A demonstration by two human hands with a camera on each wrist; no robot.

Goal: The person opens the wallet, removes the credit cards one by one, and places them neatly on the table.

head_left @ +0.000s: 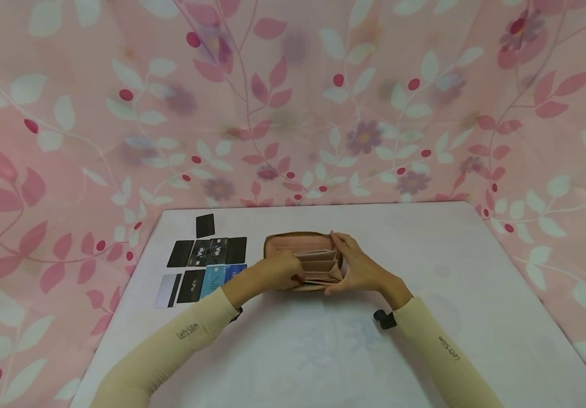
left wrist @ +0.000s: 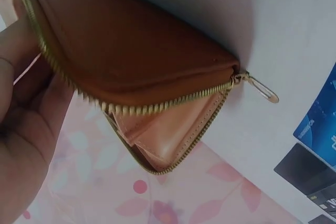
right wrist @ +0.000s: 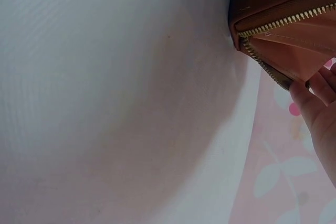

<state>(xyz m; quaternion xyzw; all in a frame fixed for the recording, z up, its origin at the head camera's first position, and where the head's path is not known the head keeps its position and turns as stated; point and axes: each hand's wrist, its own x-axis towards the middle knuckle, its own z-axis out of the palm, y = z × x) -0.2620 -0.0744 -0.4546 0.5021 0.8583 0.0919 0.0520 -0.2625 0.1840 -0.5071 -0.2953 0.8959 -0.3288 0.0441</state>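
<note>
A brown zip-around wallet (head_left: pixel 318 242) stands unzipped on the table, its pinkish inner pockets showing in the head view. My right hand (head_left: pixel 361 269) grips its right side, with fingers at the back edge and thumb low in front. In the right wrist view, fingertips of the right hand (right wrist: pixel 323 108) touch the zipped rim. My left hand (head_left: pixel 277 271) reaches into the opening with bent fingers. In the left wrist view the wallet's front panel (left wrist: pixel 136 40) hides the fingertips of the left hand (left wrist: pixel 26 124), so what they touch cannot be seen. A gold zip pull (left wrist: pixel 262 88) hangs at one corner.
Several cards lie left of the wallet: a lone black card (head_left: pixel 205 225) at the back, black VIP cards (head_left: pixel 207 252) in a row, then a silver card (head_left: pixel 167 290), a black card (head_left: pixel 191 286) and blue cards (head_left: pixel 213 280). A floral cloth (head_left: pixel 293 113) hangs behind the white table (head_left: pixel 323 351).
</note>
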